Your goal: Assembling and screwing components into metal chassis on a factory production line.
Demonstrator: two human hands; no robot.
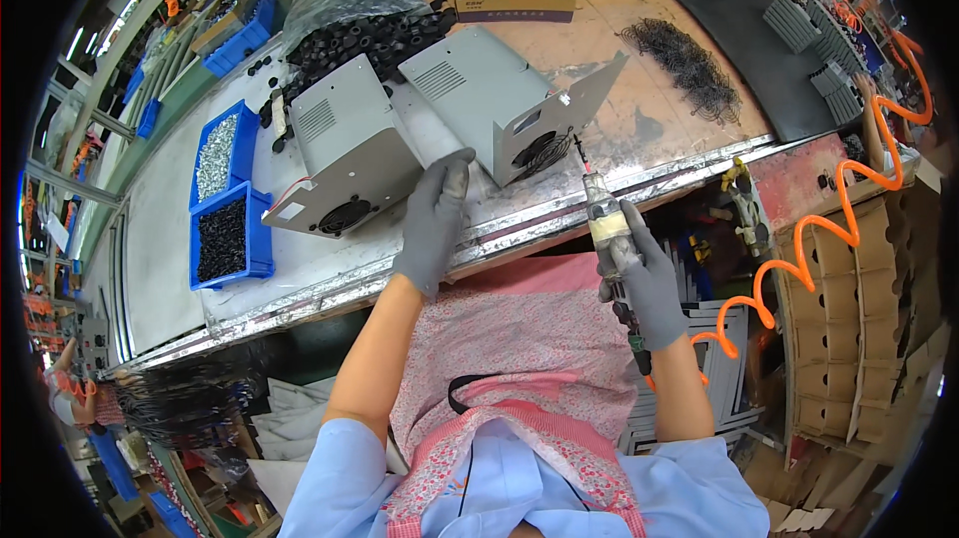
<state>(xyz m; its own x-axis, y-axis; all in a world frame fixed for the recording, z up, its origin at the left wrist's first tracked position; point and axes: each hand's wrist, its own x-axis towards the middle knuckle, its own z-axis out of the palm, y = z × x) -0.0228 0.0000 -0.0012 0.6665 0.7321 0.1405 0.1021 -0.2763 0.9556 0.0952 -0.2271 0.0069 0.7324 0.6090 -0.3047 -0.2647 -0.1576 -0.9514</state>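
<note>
My right hand (651,283), in a grey glove, is wrapped round an air screwdriver (607,218). Its bit points up and away, near the right grey metal housing (479,88). That housing has vent slots, a round black fan opening, a coil of black wire and a raised end plate. My left hand (436,223), gloved too, is beside the right edge of the left grey housing (345,148). Its fingers are drawn together; whether something small is in them is hidden. A similar fan opening and a white label show on the left housing's front panel.
Two blue bins (262,238) hold silvery and black small parts. Behind the housings lie a heap of black round parts (370,43), a cardboard box (514,8) and tangled black wires (684,63). An orange coiled hose (799,238) hangs at the right. Other people work nearby.
</note>
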